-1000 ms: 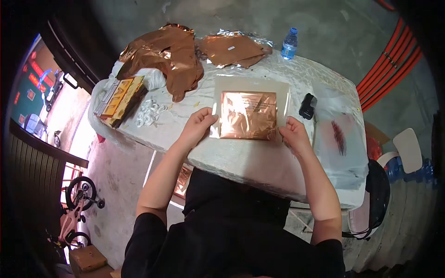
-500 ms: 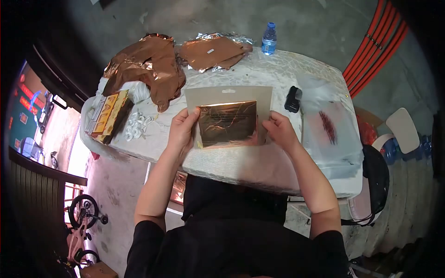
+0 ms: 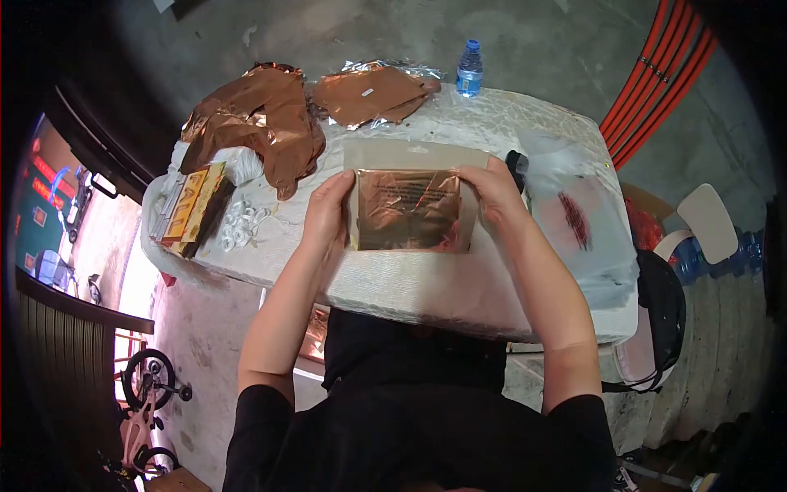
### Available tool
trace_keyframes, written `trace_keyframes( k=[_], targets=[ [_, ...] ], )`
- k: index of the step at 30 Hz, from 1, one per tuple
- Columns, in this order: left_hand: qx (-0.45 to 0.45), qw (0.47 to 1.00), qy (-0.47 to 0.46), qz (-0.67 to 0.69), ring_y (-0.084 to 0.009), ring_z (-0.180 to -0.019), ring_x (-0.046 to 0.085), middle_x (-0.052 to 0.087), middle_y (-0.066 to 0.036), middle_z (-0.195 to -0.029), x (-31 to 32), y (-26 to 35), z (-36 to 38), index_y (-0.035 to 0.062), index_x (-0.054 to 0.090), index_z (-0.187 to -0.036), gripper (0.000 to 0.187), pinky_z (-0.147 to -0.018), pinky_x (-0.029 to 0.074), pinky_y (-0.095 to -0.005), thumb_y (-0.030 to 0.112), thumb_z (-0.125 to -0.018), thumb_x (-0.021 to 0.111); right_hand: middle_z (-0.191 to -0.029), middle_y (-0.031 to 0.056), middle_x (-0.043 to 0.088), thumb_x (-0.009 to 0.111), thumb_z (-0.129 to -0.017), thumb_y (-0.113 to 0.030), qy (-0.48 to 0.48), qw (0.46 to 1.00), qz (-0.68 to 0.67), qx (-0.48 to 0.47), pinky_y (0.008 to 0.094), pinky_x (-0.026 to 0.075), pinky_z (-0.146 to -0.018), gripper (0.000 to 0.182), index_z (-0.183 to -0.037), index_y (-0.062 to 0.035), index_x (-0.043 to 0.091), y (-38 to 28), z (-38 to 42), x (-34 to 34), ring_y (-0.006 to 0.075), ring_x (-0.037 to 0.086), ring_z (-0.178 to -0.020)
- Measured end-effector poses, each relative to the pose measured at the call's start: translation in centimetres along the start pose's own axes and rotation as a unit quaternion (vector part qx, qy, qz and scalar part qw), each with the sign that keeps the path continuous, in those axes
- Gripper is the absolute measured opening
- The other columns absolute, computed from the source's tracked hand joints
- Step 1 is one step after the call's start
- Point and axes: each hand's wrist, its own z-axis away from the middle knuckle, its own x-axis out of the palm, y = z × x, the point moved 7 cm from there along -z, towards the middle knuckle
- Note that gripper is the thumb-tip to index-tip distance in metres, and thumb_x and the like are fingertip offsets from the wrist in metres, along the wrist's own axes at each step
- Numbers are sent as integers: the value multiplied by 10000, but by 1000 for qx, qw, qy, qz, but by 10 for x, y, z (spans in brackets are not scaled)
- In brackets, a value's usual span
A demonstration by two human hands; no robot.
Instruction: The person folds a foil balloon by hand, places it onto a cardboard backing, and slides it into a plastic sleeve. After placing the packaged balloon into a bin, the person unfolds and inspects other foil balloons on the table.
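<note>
Between my two hands is a flat plastic packaging bag (image 3: 385, 154) with a hang hole at its top edge. A folded copper-coloured foil sheet (image 3: 409, 209) with small dark print overlaps most of it. My left hand (image 3: 328, 207) pinches the left side, thumb at the foil's upper left corner. On the other side my right hand (image 3: 497, 193) grips the upper right, its thumb by the foil's corner. The fingers of both hands are partly hidden behind the bag. Both hands are over the near part of the covered table (image 3: 393, 283).
At the back left lie a crumpled copper foil piece (image 3: 283, 123) and a stack of flat foil pieces (image 3: 369, 94). A water bottle (image 3: 469, 70) stands behind. Left are a yellow box (image 3: 193, 207) and white ribbon rolls (image 3: 239, 225); right, a black object (image 3: 515, 168) and clear bags (image 3: 586, 238).
My right hand has moved up the bag's right side, its thumb now at the foil's upper corner. The foil has shifted slightly up and its print shows more clearly.
</note>
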Motion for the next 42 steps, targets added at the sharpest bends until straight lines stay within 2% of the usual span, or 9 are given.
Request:
trace_keyframes(
  k=[6, 12, 19, 21, 25, 32, 36, 41, 42],
  targets=[
    [-49, 998, 47, 5, -154, -874, 618, 654, -92, -977, -11, -4, -15, -23, 611, -1023, 224, -765, 489, -270, 157, -895, 568, -866, 52, 651, 605, -800, -98, -33, 999, 25, 16, 237, 483, -621, 226, -1006, -5, 608, 5, -10, 1, 120, 610, -718],
    [-150, 986, 57, 38, -208, -1010, 595, 617, -106, -1099, -29, -3, -26, 17, 546, -1135, 287, -890, 483, -349, 206, -923, 511, -706, -15, 569, 590, -811, -153, -69, 983, 115, 128, 205, 359, -473, 103, -884, -82, 607, 20, -11, -11, 65, 498, -562],
    [-87, 991, 82, 63, -234, -918, 633, 624, -164, -1052, -78, 5, -25, -32, 536, -1081, 287, -817, 525, -355, 210, -943, 464, -676, -17, 552, 570, -872, -130, -126, 970, 61, 199, 168, 328, -410, 54, -845, -85, 559, 57, 12, 14, 53, 446, -458],
    [-120, 978, -25, 167, -268, -952, 632, 616, -196, -1054, -51, 16, 5, -39, 502, -1090, 285, -823, 537, -369, 203, -948, 452, -699, -15, 559, 571, -877, -127, -103, 975, -5, 195, 168, 329, -406, 48, -896, -83, 567, 54, 12, 15, 52, 442, -459],
    [-120, 988, -36, 86, -308, -1015, 609, 595, -215, -1086, -53, 10, 40, -11, 499, -1070, 236, -873, 526, -407, 186, -952, 448, -720, -10, 568, 571, -881, -126, -106, 978, -42, 174, 172, 320, -410, 76, -941, -80, 573, 59, 9, 23, 56, 445, -473],
    [-2, 991, 70, 111, -172, -827, 631, 624, -86, -927, -71, 12, 88, 26, 579, -940, 141, -750, 556, -321, 163, -905, 573, -690, -15, 552, 569, -880, -117, -224, 962, 17, 155, 196, 343, -472, 96, -960, -68, 588, 54, 44, 112, 67, 461, -520],
    [37, 993, 95, 63, -123, -653, 604, 640, -71, -835, -131, 49, 136, 43, 586, -928, 159, -535, 496, -232, 197, -892, 596, -809, 14, 625, 547, -873, -64, -312, 928, 185, 90, 192, 385, -542, 212, -1074, -24, 598, 47, 68, 153, 43, 465, -602],
    [8, 954, 298, 33, -98, -627, 599, 633, -40, -803, -298, 41, 244, 34, 570, -945, 185, -509, 480, -202, 215, -909, 556, -894, 63, 655, 531, -876, -41, -234, 948, 210, 44, 179, 367, -529, 197, -1054, 5, 601, 65, 47, 139, 28, 452, -608],
    [-8, 968, 246, 41, -131, -687, 614, 632, -43, -797, -339, 24, 270, 52, 577, -929, 174, -599, 509, -252, 219, -918, 529, -894, 63, 655, 531, -876, -41, -241, 946, 210, 47, 179, 367, -529, 197, -1054, 5, 601, 71, 45, 136, 28, 452, -608]
  ],
)
